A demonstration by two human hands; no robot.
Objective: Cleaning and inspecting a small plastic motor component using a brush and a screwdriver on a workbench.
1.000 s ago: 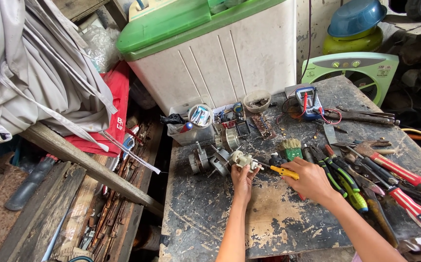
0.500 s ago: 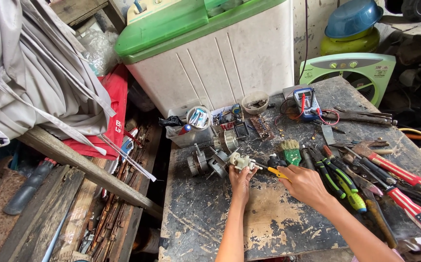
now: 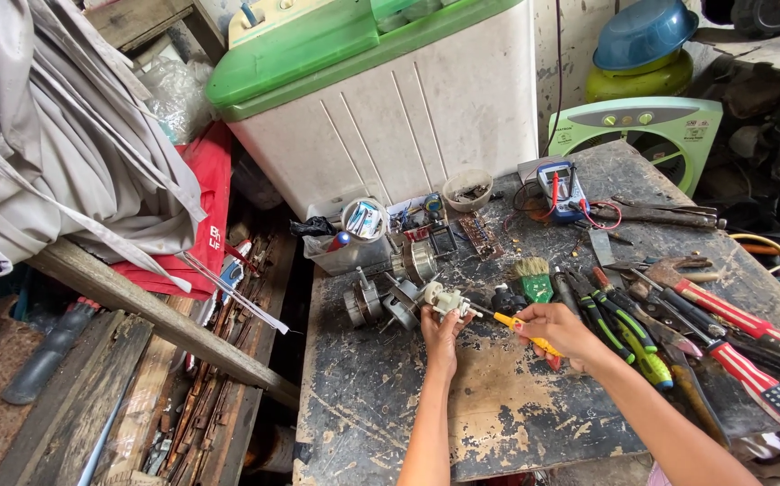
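My left hand [image 3: 441,335] holds a small whitish motor part [image 3: 444,298] just above the worn dark workbench [image 3: 390,405]. My right hand [image 3: 559,331] grips a yellow-handled screwdriver [image 3: 516,325], its metal tip pointing left and touching the part. Round metal motor pieces [image 3: 376,301] lie just left of the part. A small green-handled brush [image 3: 532,280] lies right behind my right hand.
Pliers, cutters and red-handled tools [image 3: 723,328] lie along the bench's right side. A multimeter [image 3: 559,189], a small bowl [image 3: 467,190] and a clear tray [image 3: 354,252] sit at the back. A white and green washing machine [image 3: 381,99] stands behind; wooden planks [image 3: 138,315] and grey cloth [image 3: 39,135] are left.
Both hands stay close together on the part and screwdriver, shifting only slightly. The view has moved a little.
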